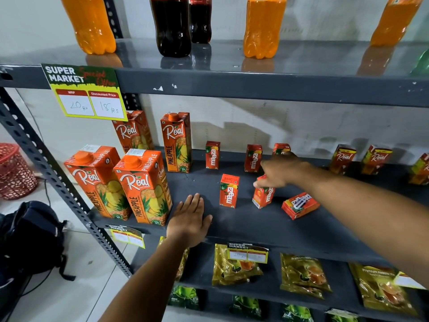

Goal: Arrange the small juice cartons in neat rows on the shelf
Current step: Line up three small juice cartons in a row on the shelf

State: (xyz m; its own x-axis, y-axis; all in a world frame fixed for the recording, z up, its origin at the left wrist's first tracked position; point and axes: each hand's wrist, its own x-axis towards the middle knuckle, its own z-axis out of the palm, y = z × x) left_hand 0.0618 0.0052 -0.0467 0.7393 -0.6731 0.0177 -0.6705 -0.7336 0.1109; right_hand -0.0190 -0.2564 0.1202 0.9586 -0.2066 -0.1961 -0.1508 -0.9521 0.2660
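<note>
Small red Maaza juice cartons stand on the dark grey middle shelf (243,228). Three stand upright at the back: one carton (212,155), a second carton (253,158), and a third carton (281,148) half hidden by my right hand. Nearer the front, one carton (229,190) stands upright. My right hand (278,170) grips the top of a tilted carton (263,196). Another carton (300,205) lies flat on its side to the right. My left hand (189,219) rests flat and open on the shelf's front edge, holding nothing.
Tall Real pineapple cartons (141,184) crowd the shelf's left end. Small Real cartons (342,159) stand at the back right. Soda bottles (171,24) fill the shelf above, gold tea packets (301,275) the shelf below. A slotted upright post (58,177) runs down the left.
</note>
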